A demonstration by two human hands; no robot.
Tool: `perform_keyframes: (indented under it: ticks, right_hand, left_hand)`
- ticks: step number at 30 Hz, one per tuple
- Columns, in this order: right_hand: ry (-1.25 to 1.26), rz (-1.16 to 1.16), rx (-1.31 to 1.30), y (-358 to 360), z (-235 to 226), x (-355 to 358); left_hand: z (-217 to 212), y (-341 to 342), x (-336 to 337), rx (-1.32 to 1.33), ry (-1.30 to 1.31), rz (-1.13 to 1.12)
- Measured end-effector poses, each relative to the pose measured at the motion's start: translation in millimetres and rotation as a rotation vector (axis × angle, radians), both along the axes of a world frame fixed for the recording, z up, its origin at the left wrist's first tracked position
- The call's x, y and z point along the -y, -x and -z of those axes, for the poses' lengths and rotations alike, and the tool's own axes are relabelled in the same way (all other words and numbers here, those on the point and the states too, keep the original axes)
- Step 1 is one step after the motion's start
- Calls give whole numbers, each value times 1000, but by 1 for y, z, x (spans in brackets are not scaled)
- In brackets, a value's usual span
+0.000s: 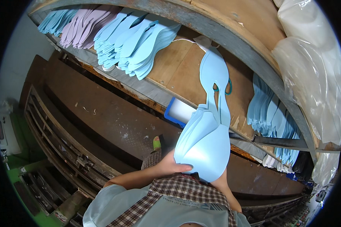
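Note:
A fanned stack of light blue insole-shaped sheets is held up in front of my body. My left hand grips its lower left edge, the thumb lying over the top sheet. On the other side, my right hand reaches behind the lower right edge; its fingers are hidden by the sheets. Beyond the stack's narrow far end, more light blue pieces of the same outline lie on the wooden shelf, and the two seem to overlap. A green loop shows beside these pieces.
Light blue stacks and a lilac stack line the shelf's left part; more blue pieces sit at right. A blue-rimmed tray is below the shelf edge. Clear plastic bags hang at upper right. Slatted metal racking stands left.

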State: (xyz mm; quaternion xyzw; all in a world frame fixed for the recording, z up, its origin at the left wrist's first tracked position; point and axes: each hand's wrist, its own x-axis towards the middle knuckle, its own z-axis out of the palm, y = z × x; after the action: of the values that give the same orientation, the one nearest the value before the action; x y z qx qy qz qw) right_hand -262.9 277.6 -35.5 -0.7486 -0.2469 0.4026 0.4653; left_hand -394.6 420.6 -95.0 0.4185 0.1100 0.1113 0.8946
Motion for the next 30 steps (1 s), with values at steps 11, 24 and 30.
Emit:
perform_keyframes:
  ticks: [11, 24, 30]
  right_hand:
    - [-26, -232, 218, -26, -10, -60]
    - [-277, -53, -114, -22, 9, -79]
    - [-268, 48, -215, -18, 14, -72]
  left_hand:
    - [3, -12, -12, 62, 378, -214]
    - [-5, -13, -28, 69, 192, -286]
    - [-13, -12, -27, 71, 242, -342]
